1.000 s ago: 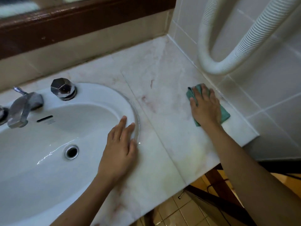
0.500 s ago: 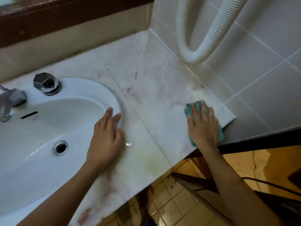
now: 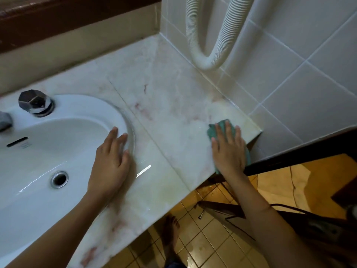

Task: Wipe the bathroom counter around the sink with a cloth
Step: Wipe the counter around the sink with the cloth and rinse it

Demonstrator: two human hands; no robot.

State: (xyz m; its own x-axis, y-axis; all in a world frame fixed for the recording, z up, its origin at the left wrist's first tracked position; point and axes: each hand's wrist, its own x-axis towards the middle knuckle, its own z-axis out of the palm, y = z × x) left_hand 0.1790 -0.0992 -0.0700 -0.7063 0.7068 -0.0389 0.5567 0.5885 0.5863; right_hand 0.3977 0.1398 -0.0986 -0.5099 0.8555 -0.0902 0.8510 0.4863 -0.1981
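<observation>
Head view: right hand flat, fingers spread, pressing green cloth onto counter at frame right; left hand open — holding nothing — on sink rim.

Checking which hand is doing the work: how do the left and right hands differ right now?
The right hand presses a green cloth onto the marble counter near its front right corner; the left hand is bare. The left hand rests across the sink rim, the right well away from it. Both lie flat, palms down, fingers extended.
</observation>
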